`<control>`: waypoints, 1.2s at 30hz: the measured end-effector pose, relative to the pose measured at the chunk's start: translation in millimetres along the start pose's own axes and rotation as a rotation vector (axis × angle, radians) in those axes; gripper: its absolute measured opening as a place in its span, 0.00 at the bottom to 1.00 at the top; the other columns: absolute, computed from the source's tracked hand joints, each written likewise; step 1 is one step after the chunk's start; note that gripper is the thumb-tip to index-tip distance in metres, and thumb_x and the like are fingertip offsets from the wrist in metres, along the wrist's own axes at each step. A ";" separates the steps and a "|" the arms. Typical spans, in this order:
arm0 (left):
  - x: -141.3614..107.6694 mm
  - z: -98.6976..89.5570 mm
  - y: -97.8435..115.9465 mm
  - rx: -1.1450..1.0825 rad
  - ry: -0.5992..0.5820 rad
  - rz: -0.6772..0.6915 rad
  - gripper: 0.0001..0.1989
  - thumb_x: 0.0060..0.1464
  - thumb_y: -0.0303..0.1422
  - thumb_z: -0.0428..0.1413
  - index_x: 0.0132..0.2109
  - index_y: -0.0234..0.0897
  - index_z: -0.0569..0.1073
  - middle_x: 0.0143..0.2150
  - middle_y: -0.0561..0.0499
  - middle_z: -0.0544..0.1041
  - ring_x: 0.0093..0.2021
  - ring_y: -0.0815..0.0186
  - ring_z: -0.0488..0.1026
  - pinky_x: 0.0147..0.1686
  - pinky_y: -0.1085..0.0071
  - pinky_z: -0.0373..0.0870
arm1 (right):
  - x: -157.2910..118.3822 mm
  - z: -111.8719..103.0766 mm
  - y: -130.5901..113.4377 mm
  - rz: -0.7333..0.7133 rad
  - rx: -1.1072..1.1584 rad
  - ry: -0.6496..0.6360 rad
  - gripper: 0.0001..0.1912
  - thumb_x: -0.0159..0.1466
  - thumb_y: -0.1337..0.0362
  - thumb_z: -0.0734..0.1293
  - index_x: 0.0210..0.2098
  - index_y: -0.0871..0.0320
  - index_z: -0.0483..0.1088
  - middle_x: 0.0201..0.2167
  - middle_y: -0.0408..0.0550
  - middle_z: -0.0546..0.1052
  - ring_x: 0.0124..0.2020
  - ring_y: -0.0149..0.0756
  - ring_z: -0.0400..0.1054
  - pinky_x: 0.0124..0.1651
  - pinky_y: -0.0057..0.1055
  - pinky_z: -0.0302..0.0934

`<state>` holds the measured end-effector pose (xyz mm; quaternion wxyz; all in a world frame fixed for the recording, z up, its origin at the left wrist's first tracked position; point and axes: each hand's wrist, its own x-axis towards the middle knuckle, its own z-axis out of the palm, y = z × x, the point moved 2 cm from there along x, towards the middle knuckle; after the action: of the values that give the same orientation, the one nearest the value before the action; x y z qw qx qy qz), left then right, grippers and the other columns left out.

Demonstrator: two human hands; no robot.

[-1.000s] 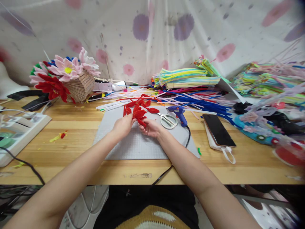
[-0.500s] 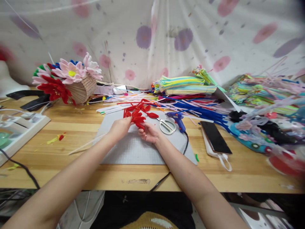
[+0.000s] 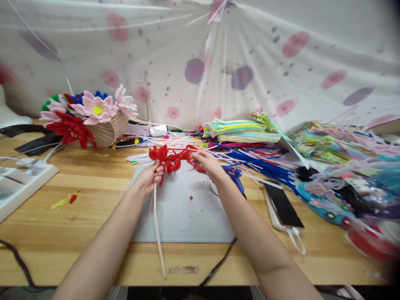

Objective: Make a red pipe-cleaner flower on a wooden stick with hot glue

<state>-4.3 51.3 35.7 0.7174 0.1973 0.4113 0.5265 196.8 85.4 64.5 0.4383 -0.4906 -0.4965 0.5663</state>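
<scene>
My left hand [image 3: 151, 178] is closed around the stem of a red fuzzy flower [image 3: 158, 153]. Below the fist, the pale stick stem [image 3: 158, 233] hangs down past the mat's front edge. To the right of the flower lie red fuzzy petals [image 3: 175, 160], close behind it in view. My right hand [image 3: 206, 163] reaches over the petals, its fingers apart and their tips at the red pieces. Under that hand, the scissors [image 3: 214, 188] are mostly hidden. A grey cutting mat [image 3: 187, 221] lies beneath, with a small red scrap on it.
A blue glue gun [image 3: 235, 177] lies right of the mat, its black cord running to the table's front. Further right is a phone [image 3: 283, 204] on a white power bank. Pipe cleaners [image 3: 265, 160] spread behind. A flower basket [image 3: 109, 131] and power strip [image 3: 28, 183] stand left.
My left hand has moved left with the flower and turned it upright, stem down. My right hand has left the flower and moved up to the red petals. The view has tilted up.
</scene>
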 end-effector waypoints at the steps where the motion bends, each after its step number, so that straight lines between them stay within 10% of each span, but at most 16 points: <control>1: 3.0 -4.3 -0.7 -0.081 0.007 -0.034 0.12 0.60 0.31 0.44 0.30 0.31 0.63 0.17 0.60 0.53 0.12 0.81 0.47 0.09 0.85 0.39 | 14.4 -9.6 -5.0 -0.045 0.019 0.163 0.05 0.56 0.66 0.64 0.25 0.60 0.65 0.20 0.40 0.71 0.19 0.22 0.63 0.21 0.17 0.57; 4: 12.2 -20.7 0.6 -0.229 0.037 -0.051 0.12 0.62 0.30 0.41 0.32 0.32 0.63 0.17 0.60 0.52 0.12 0.81 0.46 0.07 0.85 0.40 | 58.5 -42.3 -15.1 -0.092 0.128 0.553 0.05 0.57 0.69 0.62 0.25 0.59 0.62 0.18 0.38 0.67 0.17 0.21 0.60 0.19 0.17 0.57; 11: 25.3 -41.0 8.6 -0.271 0.070 0.008 0.12 0.62 0.31 0.41 0.33 0.32 0.64 0.17 0.60 0.52 0.12 0.80 0.45 0.07 0.86 0.41 | 134.2 -95.7 -16.9 -0.007 0.159 0.773 0.10 0.59 0.65 0.63 0.24 0.56 0.57 0.15 0.36 0.63 0.14 0.23 0.58 0.14 0.19 0.55; 36: 35.4 -40.0 3.2 -0.141 0.095 -0.014 0.12 0.61 0.30 0.43 0.33 0.29 0.66 0.18 0.60 0.53 0.11 0.81 0.48 0.07 0.86 0.43 | 130.2 -82.4 16.0 -0.156 0.426 0.776 0.06 0.57 0.69 0.58 0.27 0.56 0.53 0.26 0.39 0.70 0.29 0.27 0.72 0.24 0.20 0.64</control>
<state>-34.4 79.0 1.1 0.7128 0.1183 0.4082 0.5580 260.8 222.3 30.8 0.7247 -0.5265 -0.2033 0.3952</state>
